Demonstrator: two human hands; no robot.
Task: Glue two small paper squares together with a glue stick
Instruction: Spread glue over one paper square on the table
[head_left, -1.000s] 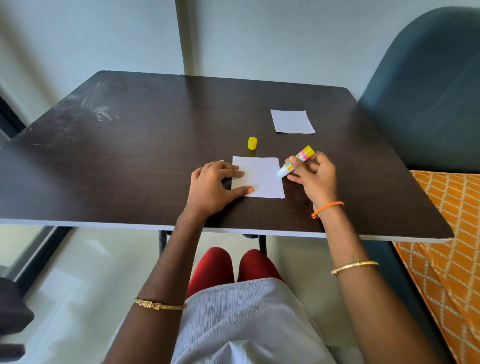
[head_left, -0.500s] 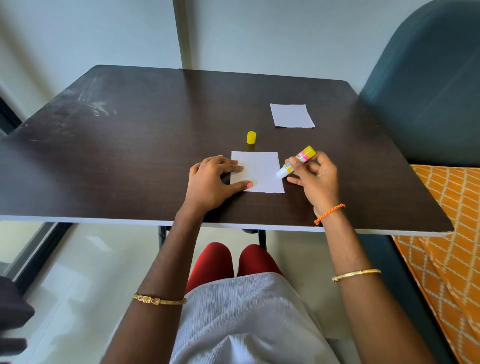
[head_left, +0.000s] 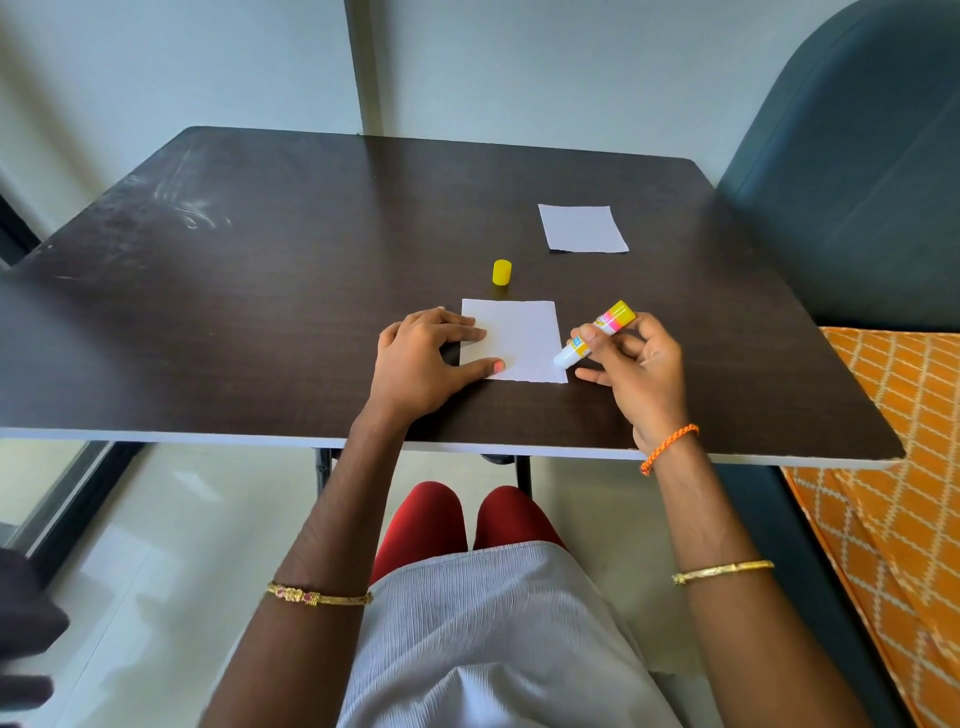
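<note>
Head view showed the left hand pressed flat on the near paper square, the right hand pinching the glue stick at its right edge; spreading glue evenly wanted light strokes.

Dark wooden table before pale walls, teal chair right, glossy light floor.

A dark table stands beside a teal chair.
</note>
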